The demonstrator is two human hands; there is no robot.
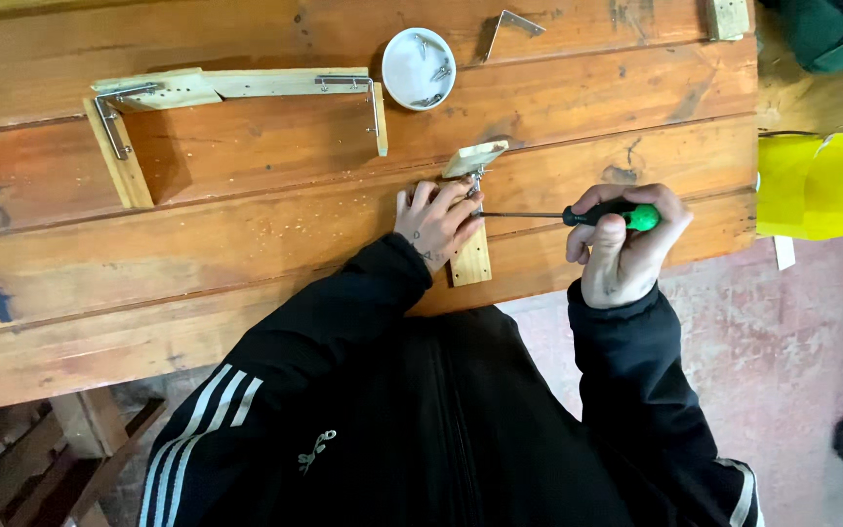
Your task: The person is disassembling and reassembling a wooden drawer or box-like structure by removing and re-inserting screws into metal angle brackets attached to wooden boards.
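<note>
Black jacket sleeves with white stripes, nearest the lens, lead up from the lower edge to both hands at the near side of a wooden plank table. Left hand: fingers spread and pressed down on a small wooden piece, a pale strip lying on the table with a second short block joined at its far end; a small metal bracket sits at that joint, partly hidden by the fingers. Right hand: clenched around the green-and-black handle of a screwdriver, shaft held level and pointing left, tip meeting the bracket just beside the left fingertips. Farther back on the table, left of centre: a wooden U-shaped frame of pale strips, joined at two corners by metal angle brackets, lying flat and well apart from the hands. Just right of the frame: a round white dish holding several screws. Beyond the dish: one loose metal angle bracket. Far right corner of the table: a small pale wooden offcut. Right of the table, off its edge: a yellow plastic object and dark green fabric. Lower left, under the table: part of a wooden stool.
</note>
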